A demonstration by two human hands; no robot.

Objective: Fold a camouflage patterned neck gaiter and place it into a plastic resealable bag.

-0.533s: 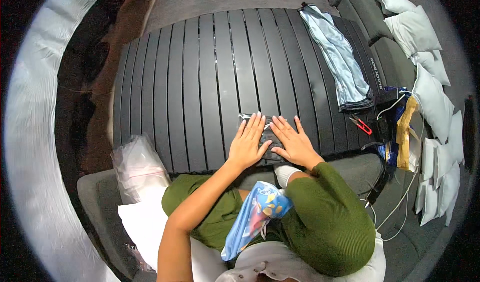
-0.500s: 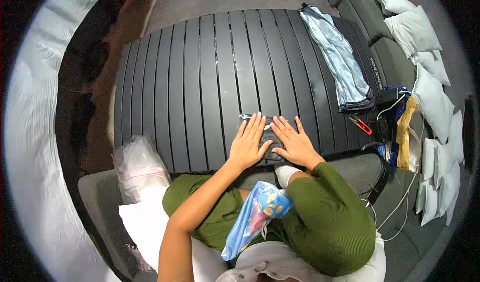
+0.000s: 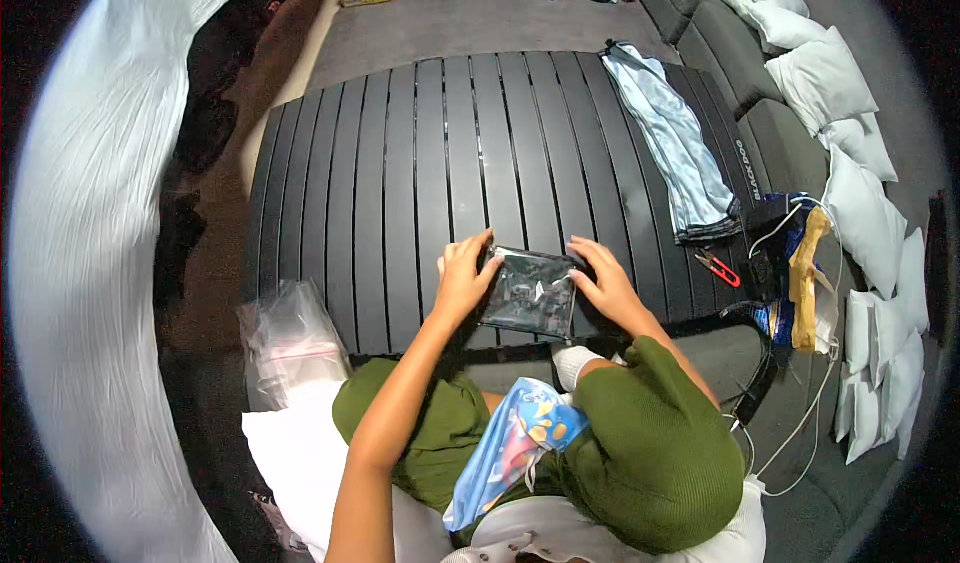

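A flat, glossy, see-through plastic packet (image 3: 530,298) with dark contents lies near the front edge of the black slatted table (image 3: 440,163). What is inside cannot be made out through the shine. At the packet's upper left corner is my left hand (image 3: 463,276), fingers stretched out and thumb against the edge. My right hand (image 3: 607,281) is on the opposite side, its fingers spread and its thumb touching the packet's right edge. Neither hand is closed around it.
Light blue folded cloth (image 3: 675,143) lies on the table's right side, with red thread snips (image 3: 718,269) nearer me. Clear plastic bags (image 3: 295,343) sit at my left. White cables (image 3: 800,443) trail at right, beside a grey sofa (image 3: 785,113) carrying several white pillows (image 3: 825,73).
Both hands have moved apart from flat on top of the packet to its two sides, uncovering it. The whole view has shifted, showing more of the floor at the back.
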